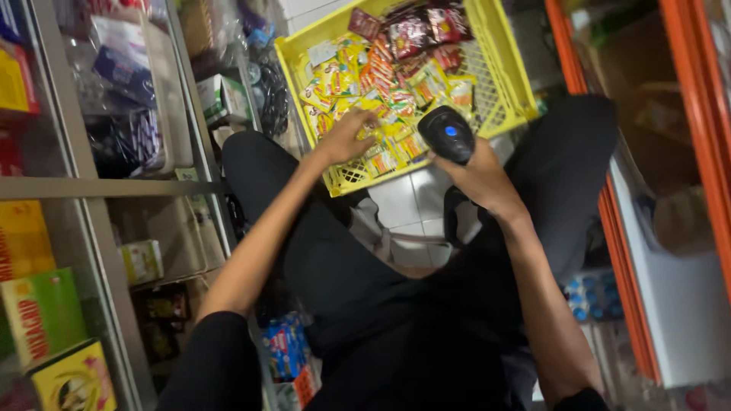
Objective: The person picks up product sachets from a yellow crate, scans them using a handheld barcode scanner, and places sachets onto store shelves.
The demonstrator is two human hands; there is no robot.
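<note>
Left hand [346,137] reaches forward, fingers curled onto yellow sachets [381,91] in the crate [502,68]; right hand [480,175] grips a black scanner [447,133].

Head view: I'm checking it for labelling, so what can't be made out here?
- Packets under the left hand: covered by it.
- Scanner grip: wrapped by the right hand.
- Yellow crate: far corner cut off by the top edge.
- Shelf goods: blurred.

Yellow sachets [381,99] — small, flat, printed red — heaped loose and overlapping against the near wall of the yellow slatted crate [499,68]. Black handheld scanner [448,133] — blue button up — angled above the crate's near edge.
</note>
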